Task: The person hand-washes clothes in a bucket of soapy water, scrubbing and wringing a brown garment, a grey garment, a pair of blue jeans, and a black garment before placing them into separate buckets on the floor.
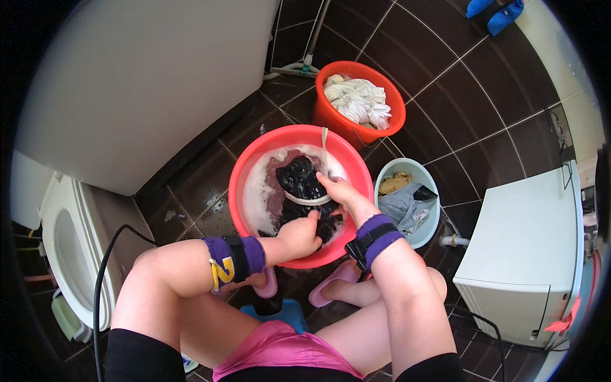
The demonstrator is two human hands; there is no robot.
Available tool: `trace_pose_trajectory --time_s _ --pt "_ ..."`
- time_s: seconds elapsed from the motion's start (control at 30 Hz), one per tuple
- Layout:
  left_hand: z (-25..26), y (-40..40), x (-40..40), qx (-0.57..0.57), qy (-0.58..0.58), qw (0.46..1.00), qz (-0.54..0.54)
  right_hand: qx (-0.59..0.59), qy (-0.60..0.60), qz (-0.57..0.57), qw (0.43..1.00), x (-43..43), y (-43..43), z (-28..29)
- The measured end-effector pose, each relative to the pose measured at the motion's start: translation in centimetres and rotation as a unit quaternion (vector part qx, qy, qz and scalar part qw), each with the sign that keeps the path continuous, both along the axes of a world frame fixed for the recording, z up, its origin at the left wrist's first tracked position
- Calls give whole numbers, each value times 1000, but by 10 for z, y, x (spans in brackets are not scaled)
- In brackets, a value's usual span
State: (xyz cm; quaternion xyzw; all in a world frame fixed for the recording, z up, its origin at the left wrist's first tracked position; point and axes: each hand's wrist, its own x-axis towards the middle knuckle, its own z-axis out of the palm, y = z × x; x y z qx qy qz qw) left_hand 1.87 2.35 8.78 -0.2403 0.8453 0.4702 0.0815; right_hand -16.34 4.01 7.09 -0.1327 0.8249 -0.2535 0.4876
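Note:
A pink plastic basin (238, 162) of foamy water stands on the floor before me, with a wet black garment (300, 176) in it. The garment has a whitish band or drawstring, and a pale strap (325, 143) hangs over the basin's far rim. My right hand (339, 191) is closed on the garment by the band, thumb on top. Close to it, my left hand (300, 234) grips the dark fabric lower down, its fingertips partly hidden. Both forearms wear purple bands with black straps.
An orange-red bucket (398, 122) of white cloth stands behind the basin, and a pale blue basin (432, 224) of clothes to its right. A white toilet (90, 286) is at left, a white appliance (515, 229) at right. A squeegee or mop (308, 62) leans behind; a blue stool (286, 313) is under me.

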Motion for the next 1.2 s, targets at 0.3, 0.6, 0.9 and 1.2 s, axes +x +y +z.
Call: trace_pose_trajectory --time_s 0.3,0.6,0.9,1.2 --pt "-3 -39 8 134 -87 987 -3 -157 60 19 986 18 43 -44" --pt "-67 -72 17 290 -4 893 344 -133 -82 51 986 107 49 30" --pt "22 -49 29 346 91 888 289 -139 187 -34 972 63 35 -8" --pt "99 -58 28 325 212 922 2 -76 -133 -34 988 14 27 12"
